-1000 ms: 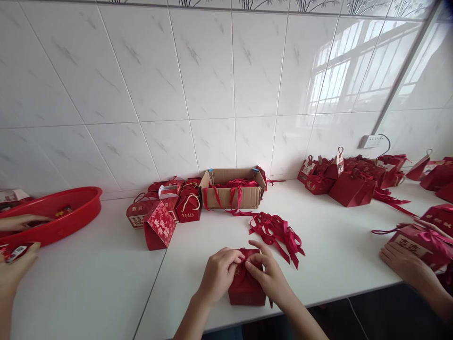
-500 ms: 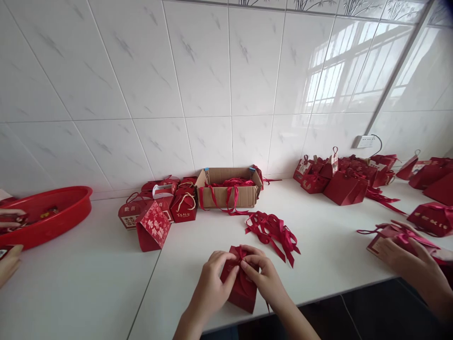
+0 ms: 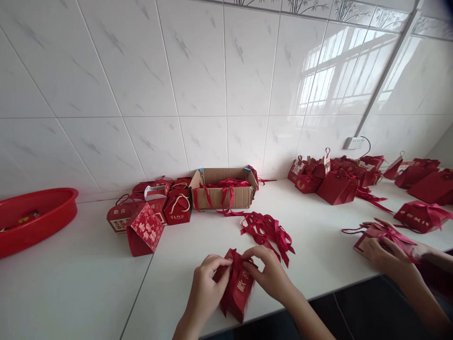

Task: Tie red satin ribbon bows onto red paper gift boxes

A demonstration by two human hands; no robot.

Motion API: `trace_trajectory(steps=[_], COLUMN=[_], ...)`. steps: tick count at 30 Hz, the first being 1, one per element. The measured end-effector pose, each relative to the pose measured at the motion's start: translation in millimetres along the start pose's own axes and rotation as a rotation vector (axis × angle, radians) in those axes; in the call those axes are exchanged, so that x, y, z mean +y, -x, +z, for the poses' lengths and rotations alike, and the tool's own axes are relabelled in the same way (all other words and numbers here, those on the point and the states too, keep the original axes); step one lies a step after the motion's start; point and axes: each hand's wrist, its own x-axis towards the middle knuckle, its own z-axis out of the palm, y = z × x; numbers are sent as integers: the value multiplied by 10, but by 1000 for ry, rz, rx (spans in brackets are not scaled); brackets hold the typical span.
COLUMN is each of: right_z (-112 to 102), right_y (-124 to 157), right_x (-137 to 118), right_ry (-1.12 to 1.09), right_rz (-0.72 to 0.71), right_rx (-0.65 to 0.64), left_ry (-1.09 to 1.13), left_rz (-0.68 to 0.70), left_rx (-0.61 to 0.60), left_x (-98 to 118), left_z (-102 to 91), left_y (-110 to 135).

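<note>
A small red gift box with gold characters stands near the table's front edge. Over its top and side runs a dark red ribbon. My left hand is closed, thumb and forefinger pinching the ribbon at the top. On the other side, the fingertips of my right hand are pinched together at the ribbon's knot; the exact bit of ribbon between them is hidden. Just beyond my right hand lies a heap of loose red ribbons.
A cardboard box of ribbons stands by the wall, red gift boxes to its left. A red tub sits far left, more gift boxes far right. At right, another person's hands work on a ribboned box.
The view has swung slightly left to right, shifting everything leftward. The gold characters on my box now show and a ribbon end hangs down its side. Another person's hands at far left are gone from view.
</note>
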Motion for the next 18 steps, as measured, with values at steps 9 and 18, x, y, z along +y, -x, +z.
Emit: trace_trajectory(steps=[9,18], right_z=[-259,-178], right_y=[-73,-265], right_x=[-253,-179], right_ry=[158,-13], right_rz=[-33,-92], right_rx=[-236,-316], left_ry=[7,-37], left_rz=[-52,-80], left_rx=[-114,-242], left_x=[46,182], left_z=[-49,-185], left_y=[-52,-122])
